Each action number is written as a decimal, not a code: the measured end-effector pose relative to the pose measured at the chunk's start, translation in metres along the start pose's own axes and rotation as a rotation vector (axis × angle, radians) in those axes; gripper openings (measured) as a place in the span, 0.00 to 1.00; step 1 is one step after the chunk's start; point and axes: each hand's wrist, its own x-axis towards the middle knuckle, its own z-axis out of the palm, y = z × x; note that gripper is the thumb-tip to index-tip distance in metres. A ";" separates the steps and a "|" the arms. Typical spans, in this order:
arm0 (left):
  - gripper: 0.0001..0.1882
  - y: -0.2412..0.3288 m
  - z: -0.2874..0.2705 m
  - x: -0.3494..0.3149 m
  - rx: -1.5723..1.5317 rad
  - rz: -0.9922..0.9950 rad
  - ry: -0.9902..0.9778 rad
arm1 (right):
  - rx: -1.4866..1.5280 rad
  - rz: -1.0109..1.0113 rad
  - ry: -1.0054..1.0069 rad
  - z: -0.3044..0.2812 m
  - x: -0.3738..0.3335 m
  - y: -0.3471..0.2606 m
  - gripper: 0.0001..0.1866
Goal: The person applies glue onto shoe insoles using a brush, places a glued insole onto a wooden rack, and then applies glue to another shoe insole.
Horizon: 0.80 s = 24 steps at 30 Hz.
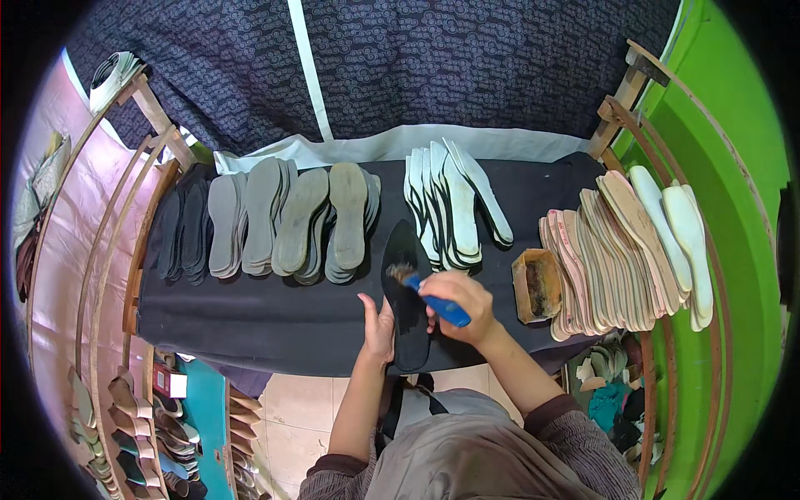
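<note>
1. Head view: my right hand [461, 302] is closed around a blue-handled brush [432, 298], and its bristles touch the upper part of the black sole [407, 292].
2. My left hand [379, 321] is open, and its flat fingers hold the left edge of the sole.
3. The sole lies lengthwise on the black table [250, 321], between the grey soles [292, 218] and the glue tin [537, 286].
4. I judge the work is early: the brush is near the top, and the lower part looks not yet brushed.
5. White soles [450, 204] and pink soles [604, 250] lie in fanned rows, probably still waiting.
6. The sole is dark, thin and matte; I cannot see wet glue on it.
</note>
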 end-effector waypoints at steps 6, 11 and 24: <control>0.44 -0.001 -0.008 0.001 -0.027 -0.015 -0.105 | 0.057 -0.051 -0.103 -0.003 -0.018 -0.002 0.19; 0.42 -0.004 -0.023 0.011 -0.409 0.060 -0.472 | 0.131 -0.033 -0.353 -0.004 -0.037 -0.031 0.15; 0.45 -0.001 -0.016 0.002 -0.251 -0.055 -0.365 | -0.030 -0.050 -0.051 -0.024 0.014 0.009 0.17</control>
